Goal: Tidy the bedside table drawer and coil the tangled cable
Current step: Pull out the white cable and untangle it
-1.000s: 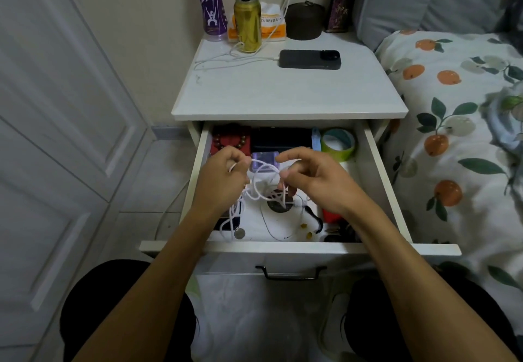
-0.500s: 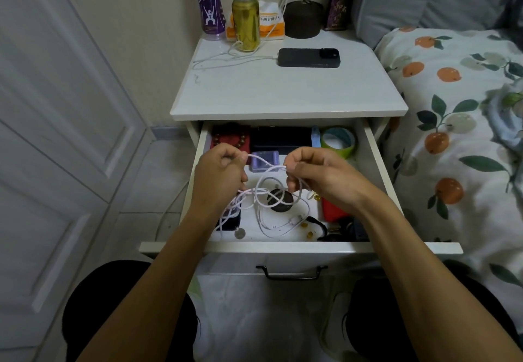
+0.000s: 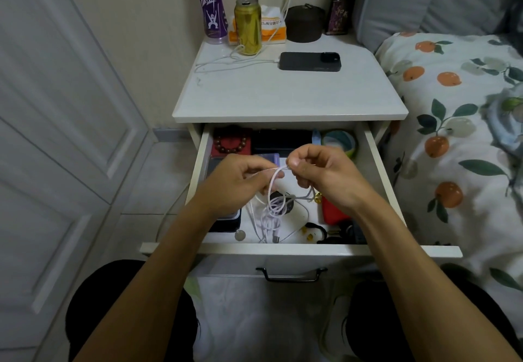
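Observation:
The white bedside table's drawer (image 3: 379, 169) stands pulled out. Both hands hover over its middle with a tangled white cable (image 3: 273, 206) between them. My left hand (image 3: 237, 183) grips one part of the cable in curled fingers. My right hand (image 3: 322, 172) pinches a loop of it between thumb and forefinger. The rest of the cable hangs in loose knots down to the drawer floor, its plug end near the front wall. Inside the drawer lie a bead bracelet on a red box (image 3: 232, 143), a tape roll (image 3: 339, 142), a red pouch (image 3: 332, 211) and a coin (image 3: 240, 235).
On the tabletop (image 3: 283, 95) lie a black phone (image 3: 310, 61) on a charging cable, a gold can (image 3: 248, 30), a purple bottle (image 3: 210, 8), a tissue pack and a dark round box. A bed with an orange-print cover (image 3: 458, 124) is at the right, white doors at the left.
Both hands have shifted the cable: the loop is pulled tighter between them, and more of the tangle now hangs below toward the drawer's front.

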Demonstrator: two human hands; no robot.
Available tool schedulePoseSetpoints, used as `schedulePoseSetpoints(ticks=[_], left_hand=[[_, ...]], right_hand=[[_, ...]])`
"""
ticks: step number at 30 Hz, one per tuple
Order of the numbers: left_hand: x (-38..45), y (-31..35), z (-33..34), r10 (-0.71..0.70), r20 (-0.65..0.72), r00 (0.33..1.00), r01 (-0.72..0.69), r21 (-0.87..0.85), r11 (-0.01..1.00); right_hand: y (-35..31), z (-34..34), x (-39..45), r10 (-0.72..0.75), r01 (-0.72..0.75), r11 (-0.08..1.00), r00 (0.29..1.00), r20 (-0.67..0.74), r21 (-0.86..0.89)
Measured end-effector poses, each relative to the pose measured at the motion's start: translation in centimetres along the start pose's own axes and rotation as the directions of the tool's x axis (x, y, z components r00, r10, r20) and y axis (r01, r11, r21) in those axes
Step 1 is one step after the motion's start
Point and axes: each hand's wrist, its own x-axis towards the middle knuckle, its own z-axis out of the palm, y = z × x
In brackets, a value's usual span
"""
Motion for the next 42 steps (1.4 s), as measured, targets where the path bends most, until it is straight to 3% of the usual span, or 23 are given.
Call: schedulePoseSetpoints(ticks=[3, 5, 7, 9, 11, 13, 14, 16, 18, 20, 22, 24, 25, 27, 30, 34, 39, 40, 42], left_hand=[[-0.1, -0.5, -0.3, -0.142, -0.171, 0.975, 0.132, -0.071, 0.989], [-0.1, -1.1, -0.9, -0.351, -0.293, 0.889, 0.293, -0.226, 0.929], [0.1, -1.7, -1.4, -0.434, -0.341, 0.834, 0.389, -0.193, 0.901], [0.0, -1.9, -1.4, -0.348, -0.293, 0.890, 0.362, -0.007, 0.932], [0.0, -1.2, -1.1, -0.152, -0.196, 0.969, 0.176, 0.114, 0.978], [0.0, -0.5, -0.5, 0.025, -0.134, 0.991, -0.003, 0.162, 0.987], [-0.1, -0.5, -0.3, 0.050, -0.158, 0.986, -0.025, 0.154, 0.988], [0.1, -0.6, -0.4, -0.068, -0.291, 0.954, 0.090, 0.064, 0.994], [0.3, -1.4, -0.9, -0.248, -0.408, 0.878, 0.280, 0.017, 0.960], [0.2, -2.2, -1.2, -0.253, -0.437, 0.863, 0.360, 0.181, 0.915], [0.1, -1.9, -1.0, -0.110, -0.261, 0.959, 0.202, 0.360, 0.911], [0.2, -1.2, 0.0, 0.004, -0.053, 0.999, 0.014, 0.347, 0.938], [0.2, -0.8, 0.5, 0.031, -0.019, 0.999, -0.024, 0.310, 0.950], [0.5, -1.1, 0.6, 0.009, -0.139, 0.990, 0.024, 0.239, 0.971], [0.6, -1.6, -0.4, -0.201, -0.356, 0.913, 0.253, 0.105, 0.962], [0.6, -1.8, -1.3, -0.379, -0.401, 0.834, 0.396, -0.043, 0.917], [-0.1, -3.0, -1.4, -0.395, -0.366, 0.843, 0.491, 0.222, 0.842], [-0.3, -3.1, -1.3, -0.338, -0.369, 0.866, 0.457, 0.309, 0.834], [-0.5, -2.8, -0.8, -0.143, -0.279, 0.950, 0.261, 0.451, 0.853]], right_hand=[[-0.1, -0.3, -0.1, 0.019, -0.019, 1.000, 1.000, 0.005, -0.015], [-0.2, -0.4, -0.1, 0.023, -0.023, 1.000, 1.000, -0.013, -0.012], [-0.2, -0.5, -0.1, 0.015, -0.015, 1.000, 0.999, -0.051, -0.005], [-0.1, -0.4, -0.1, 0.014, -0.013, 1.000, 0.997, -0.070, 0.016], [-0.1, -0.1, -0.1, 0.023, -0.023, 1.000, 0.997, -0.067, -0.008], [-0.1, 0.3, -0.2, 0.028, -0.030, 0.999, 0.998, -0.055, -0.043], [-0.1, 0.4, -0.3, 0.031, -0.034, 0.998, 0.998, -0.058, -0.047], [-0.2, 0.2, -0.3, 0.039, -0.043, 0.998, 0.996, -0.086, -0.055], [-0.3, -0.2, -0.3, 0.045, -0.052, 0.997, 0.993, -0.113, -0.062], [-0.3, -0.5, -0.4, 0.061, -0.070, 0.995, 0.991, -0.123, -0.072], [-0.3, -0.3, -0.4, 0.075, -0.084, 0.993, 0.992, -0.104, -0.084], [-0.2, 0.1, -0.3, 0.077, -0.084, 0.991, 0.994, -0.071, -0.107], [-0.2, 0.3, -0.3, 0.075, -0.081, 0.990, 0.995, -0.059, -0.114], [-0.2, 0.3, -0.3, 0.068, -0.073, 0.993, 0.996, -0.049, -0.094], [-0.3, -0.1, -0.3, 0.119, -0.118, 0.993, 0.987, -0.111, 0.010], [0.4, -0.6, 0.1, 0.182, -0.200, 0.979, 0.946, -0.268, -0.043], [0.7, -0.6, 0.2, 0.169, -0.210, 0.969, 0.948, -0.269, -0.130], [0.6, -0.6, 0.1, 0.156, -0.193, 0.972, 0.957, -0.244, -0.136], [0.1, -0.4, -0.1, 0.112, -0.141, 0.977, 0.977, -0.181, -0.157]])
